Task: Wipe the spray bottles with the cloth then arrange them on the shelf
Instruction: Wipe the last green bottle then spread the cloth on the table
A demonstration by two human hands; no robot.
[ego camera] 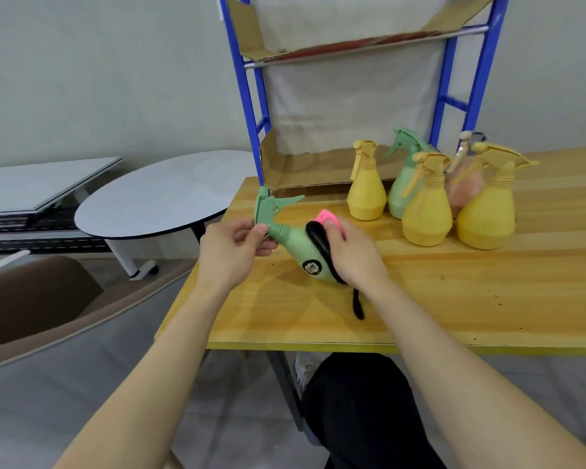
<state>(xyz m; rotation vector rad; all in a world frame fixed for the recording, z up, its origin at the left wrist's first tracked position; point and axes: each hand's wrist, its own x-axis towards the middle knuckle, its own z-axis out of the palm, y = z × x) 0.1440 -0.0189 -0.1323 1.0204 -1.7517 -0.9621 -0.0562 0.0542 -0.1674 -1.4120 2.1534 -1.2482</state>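
Count: six spray bottles in all (three yellow, two green, one pink), one cloth, one shelf.

Five bottles stand upright in a tight cluster on the wooden table, just in front of the blue-framed shelf: small yellow bottle at the left, standing green bottle behind it, middle yellow bottle in front, pink bottle at the back, large yellow bottle at the right. The shelf's tiers are lined with cardboard and hold no bottles.

The sixth, the held green bottle, is above the table's near-left part. It is tilted steeply: long axis runs from base at lower right to spray head at upper left. A pointed part of the head juts rightward. Round dark label on the body faces the camera.

Left hand: fingers and thumb curled round the bottle's neck, just below the head.

Right hand: fingers bent over the pink, black-edged cloth, pressing it on the bottle's body; a black strip hangs below the hand.

Beside the wooden table: round white table, brown chair.
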